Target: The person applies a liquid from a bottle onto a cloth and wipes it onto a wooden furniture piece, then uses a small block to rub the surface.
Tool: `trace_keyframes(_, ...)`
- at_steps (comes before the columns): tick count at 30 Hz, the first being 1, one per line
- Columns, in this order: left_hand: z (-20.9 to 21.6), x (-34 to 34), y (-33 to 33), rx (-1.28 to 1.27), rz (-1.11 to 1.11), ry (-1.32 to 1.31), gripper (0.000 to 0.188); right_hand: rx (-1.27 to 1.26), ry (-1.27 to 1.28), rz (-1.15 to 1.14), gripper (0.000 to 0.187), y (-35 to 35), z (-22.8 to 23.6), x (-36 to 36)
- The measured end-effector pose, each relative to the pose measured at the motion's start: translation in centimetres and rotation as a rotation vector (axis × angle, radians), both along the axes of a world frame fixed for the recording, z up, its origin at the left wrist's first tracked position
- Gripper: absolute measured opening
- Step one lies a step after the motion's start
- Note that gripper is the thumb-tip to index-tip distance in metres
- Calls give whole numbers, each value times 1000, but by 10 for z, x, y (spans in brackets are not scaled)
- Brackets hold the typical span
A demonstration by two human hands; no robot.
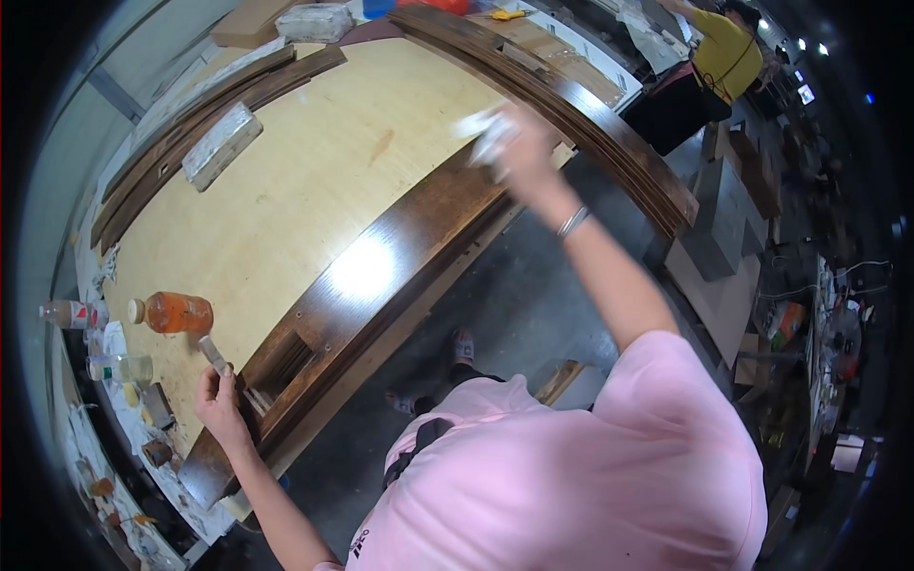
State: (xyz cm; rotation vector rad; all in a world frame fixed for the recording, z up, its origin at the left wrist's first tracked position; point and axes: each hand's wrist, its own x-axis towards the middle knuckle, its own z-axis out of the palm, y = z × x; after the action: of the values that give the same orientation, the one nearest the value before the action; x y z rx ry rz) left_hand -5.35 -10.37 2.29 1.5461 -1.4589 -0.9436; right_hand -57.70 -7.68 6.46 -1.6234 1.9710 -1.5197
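Note:
A long, dark brown, glossy wooden board (409, 224) lies along the near edge of the worktable, with a rectangular cut-out towards its left end. At the board's far right end, my right hand (529, 157) is closed on a white cloth (490, 133); both are blurred by motion. Beside the cut-out, my left hand (219, 404) pinches a small flat light-coloured scraper (213, 354), pointing up and away from the board. Just beyond it, a bottle of orange liquid (181, 312) lies on its side on the pale tabletop (352, 133).
Stacked brown wooden strips (609, 124) run along the right side, more strips (181, 143) along the far left. A wrapped block (221, 145) sits near those. Clear bottles (124, 367) line the left edge. A grey box (728, 214) stands right; a person in yellow (725, 57) is beyond.

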Motion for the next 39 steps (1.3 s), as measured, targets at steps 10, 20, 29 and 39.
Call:
trace_keyframes(10, 0, 1, -1, -50, -40, -43, 10, -225, 617, -57, 26, 47, -61, -9)
trace_keyframes(20, 2, -6, -2, -54, -15, -24, 17, -167, 333, -230, 45, 55, -75, 8)
trace_keyframes(29, 3, -12, -5, -44, -45, -5, 16, -143, 425, 65, 38, 60, -59, 76)
trace_keyframes(39, 6, -5, 4, -111, 12, -65, 19, -264, 289, 572, 40, 67, -45, 218)
